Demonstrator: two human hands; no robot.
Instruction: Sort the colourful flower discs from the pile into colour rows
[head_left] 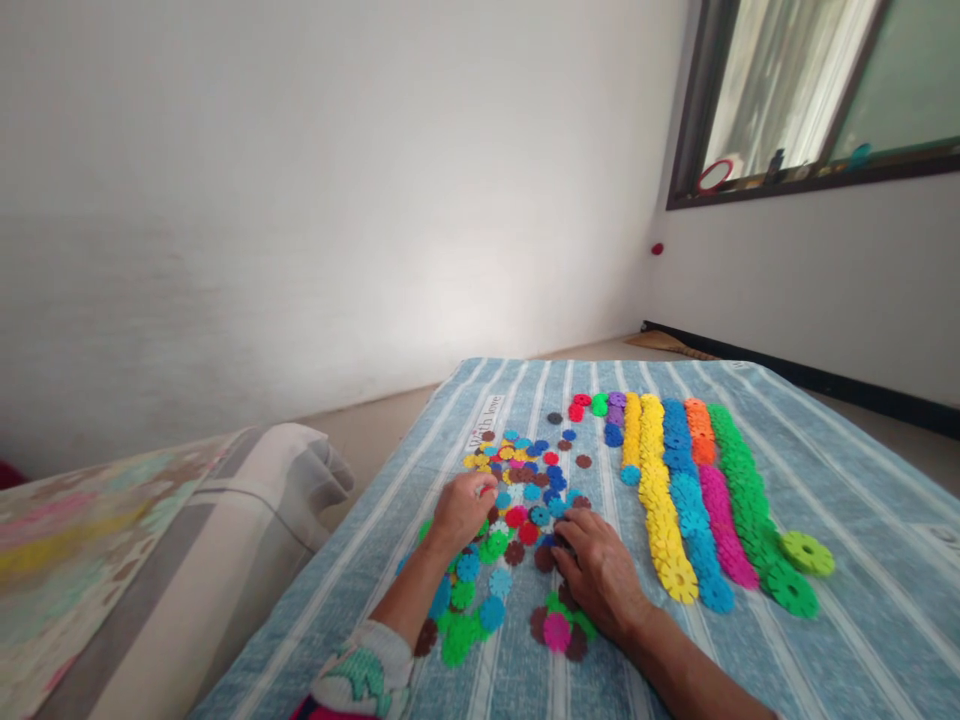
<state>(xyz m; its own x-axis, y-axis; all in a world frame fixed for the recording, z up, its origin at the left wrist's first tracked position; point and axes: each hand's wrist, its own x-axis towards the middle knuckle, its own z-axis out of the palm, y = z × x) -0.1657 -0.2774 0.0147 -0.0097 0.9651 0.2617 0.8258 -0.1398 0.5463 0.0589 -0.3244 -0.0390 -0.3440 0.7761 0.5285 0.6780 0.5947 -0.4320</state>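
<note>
Loose notched plastic discs in mixed colours, among them a blue disc (492,612) and a magenta disc (556,632), lie scattered across the striped cloth. My left hand (461,512) is over the left of the pile, fingers curled into a pinch; a bit of red shows at the fingertips, apparently a red disc. My right hand (600,560) rests low at the pile's right side, thumb and fingers bent and apart over brown and dark blue discs. Its fingertips are partly hidden. Right of it run overlapping rows: a yellow row (660,510), a blue row (686,490) and a green row (742,490).
The blue striped cloth (360,590) covers the table. Short red, green and purple groups (615,402) sit at the far side. A lime disc (807,553) lies by the green row. A covered bed-like surface (247,510) stands left; a window (795,90) is at upper right.
</note>
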